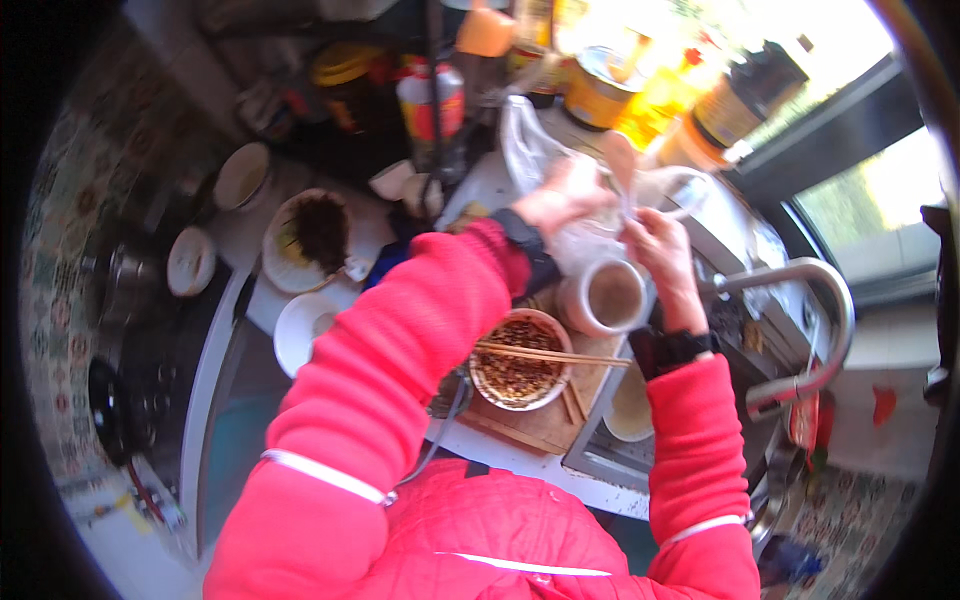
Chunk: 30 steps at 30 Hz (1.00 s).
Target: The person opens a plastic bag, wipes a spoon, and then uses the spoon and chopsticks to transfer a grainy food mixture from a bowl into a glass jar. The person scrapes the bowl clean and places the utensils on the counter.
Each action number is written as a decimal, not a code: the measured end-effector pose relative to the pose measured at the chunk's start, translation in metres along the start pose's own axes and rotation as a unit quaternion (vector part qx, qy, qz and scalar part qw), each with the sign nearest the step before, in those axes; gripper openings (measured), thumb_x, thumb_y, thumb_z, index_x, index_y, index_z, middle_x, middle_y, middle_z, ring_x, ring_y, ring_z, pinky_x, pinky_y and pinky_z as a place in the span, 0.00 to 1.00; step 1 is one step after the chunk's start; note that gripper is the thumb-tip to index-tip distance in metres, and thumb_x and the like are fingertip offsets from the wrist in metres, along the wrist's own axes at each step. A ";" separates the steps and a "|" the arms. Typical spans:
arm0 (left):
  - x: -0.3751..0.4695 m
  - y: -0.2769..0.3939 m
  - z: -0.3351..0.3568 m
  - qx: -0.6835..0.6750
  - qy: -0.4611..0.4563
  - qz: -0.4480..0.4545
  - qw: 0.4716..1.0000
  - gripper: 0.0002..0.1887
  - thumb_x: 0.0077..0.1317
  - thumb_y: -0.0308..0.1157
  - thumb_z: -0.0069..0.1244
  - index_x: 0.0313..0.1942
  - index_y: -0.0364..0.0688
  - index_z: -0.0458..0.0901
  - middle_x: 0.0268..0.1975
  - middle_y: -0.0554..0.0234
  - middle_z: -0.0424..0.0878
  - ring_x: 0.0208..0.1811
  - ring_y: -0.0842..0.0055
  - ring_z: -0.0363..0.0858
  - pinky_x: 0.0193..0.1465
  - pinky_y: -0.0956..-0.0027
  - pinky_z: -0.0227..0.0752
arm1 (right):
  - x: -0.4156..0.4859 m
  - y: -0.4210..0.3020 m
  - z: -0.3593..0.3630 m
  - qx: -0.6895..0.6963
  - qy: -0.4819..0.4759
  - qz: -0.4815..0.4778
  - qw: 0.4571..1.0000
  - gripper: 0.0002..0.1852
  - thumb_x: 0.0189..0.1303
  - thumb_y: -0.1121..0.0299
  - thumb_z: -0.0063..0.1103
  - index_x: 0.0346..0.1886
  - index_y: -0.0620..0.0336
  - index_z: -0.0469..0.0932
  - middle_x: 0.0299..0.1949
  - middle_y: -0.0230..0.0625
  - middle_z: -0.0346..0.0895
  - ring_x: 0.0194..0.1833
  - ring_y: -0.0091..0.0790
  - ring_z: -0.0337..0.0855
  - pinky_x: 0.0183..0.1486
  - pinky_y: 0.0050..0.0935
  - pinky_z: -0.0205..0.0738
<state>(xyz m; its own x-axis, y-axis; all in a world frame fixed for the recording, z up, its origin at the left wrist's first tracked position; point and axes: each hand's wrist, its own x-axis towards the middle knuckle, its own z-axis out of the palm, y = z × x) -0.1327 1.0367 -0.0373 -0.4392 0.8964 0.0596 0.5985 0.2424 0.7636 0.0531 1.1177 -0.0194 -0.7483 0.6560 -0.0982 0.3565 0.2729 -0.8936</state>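
Observation:
My left hand [571, 193] grips the side of a clear plastic bag [527, 148] at the back of the counter. The bag's contents are hard to make out. Just right of it, my right hand [661, 244] holds a spoon [620, 161] by its handle, bowl upward, over the bag's mouth. A white cup-like jar [600, 297] with a greyish-brown inside stands below the hands. Nearer to me is a bowl of dark red, seed-flecked sauce [516, 382], with a pair of chopsticks [551, 354] laid across its rim. The bowl rests on a wooden cutting board [525, 433].
The sink [600, 450] and its curved metal faucet [832, 300] lie at right. Bottles and jars, among them an orange tin [596, 91] and a dark-capped jar [739, 105], line the window. At left are a plate of dark food [289, 259] and a white bowl [298, 330].

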 end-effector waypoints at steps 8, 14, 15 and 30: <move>0.001 0.034 -0.042 -0.362 0.009 -0.024 0.932 0.24 0.62 0.38 0.63 0.56 0.37 0.79 0.46 0.59 0.84 0.45 0.76 0.84 0.43 0.71 0.82 | -0.013 -0.027 0.000 0.134 -0.009 0.018 0.991 0.07 0.69 0.72 0.59 0.43 0.67 0.80 0.27 0.28 0.81 0.21 0.14 0.69 0.23 0.16 0.63; 0.004 0.060 -0.064 -0.092 0.093 0.114 0.985 0.11 0.67 0.38 0.56 0.41 0.41 0.87 0.34 0.52 0.87 0.35 0.62 0.87 0.43 0.62 0.79 | -0.001 -0.048 -0.001 0.035 0.039 -0.052 0.997 0.15 0.71 0.60 0.59 0.46 0.65 0.82 0.29 0.33 0.84 0.23 0.20 0.78 0.26 0.21 0.72; 0.002 0.063 -0.065 -0.054 0.123 0.157 0.978 0.10 0.66 0.38 0.56 0.40 0.41 0.87 0.34 0.51 0.87 0.36 0.60 0.87 0.43 0.61 0.79 | 0.004 -0.052 -0.002 0.004 0.066 -0.073 0.995 0.16 0.71 0.59 0.59 0.47 0.65 0.83 0.29 0.34 0.85 0.23 0.21 0.79 0.26 0.23 0.74; 0.006 0.045 -0.071 0.166 0.194 0.309 0.916 0.08 0.65 0.34 0.56 0.38 0.41 0.86 0.37 0.50 0.87 0.41 0.56 0.86 0.46 0.57 0.79 | 0.001 -0.007 0.015 -0.091 0.100 -0.093 0.986 0.10 0.61 0.67 0.63 0.46 0.53 0.83 0.30 0.41 0.85 0.28 0.40 0.87 0.37 0.37 0.81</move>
<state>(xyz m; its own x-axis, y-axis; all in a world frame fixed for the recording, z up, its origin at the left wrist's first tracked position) -0.1558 1.0270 0.0433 -0.1155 0.7170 0.6874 0.9553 -0.1094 0.2746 0.0413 1.1057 -0.0195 -0.6913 0.7037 0.1642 0.3324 0.5114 -0.7924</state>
